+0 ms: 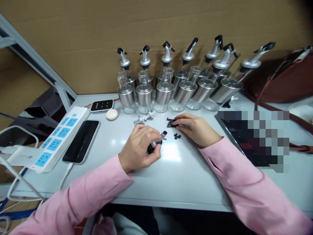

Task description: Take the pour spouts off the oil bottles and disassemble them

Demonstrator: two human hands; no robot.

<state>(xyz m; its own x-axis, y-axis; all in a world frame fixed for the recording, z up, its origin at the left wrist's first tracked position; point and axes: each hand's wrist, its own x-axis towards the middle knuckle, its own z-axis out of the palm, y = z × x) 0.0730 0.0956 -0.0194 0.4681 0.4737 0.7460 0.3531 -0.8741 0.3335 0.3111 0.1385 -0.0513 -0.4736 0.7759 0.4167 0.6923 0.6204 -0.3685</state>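
the left hand (140,147) has its fingers curled around a pourer spout (154,143), silvery and tubular with a black stopper, above the middle of the desk (176,182), well in from the front edge. the right hand (194,129) has its fingers, slightly parted, at slim black plastic levers (169,124); whether they pinch one i cannot tell. small rounded black caps (175,137) cluster just beside. smooth silvery spouts (149,115) lie farther back, before glass bottles (164,94) with cylindrical metal sleeves along the back edge.
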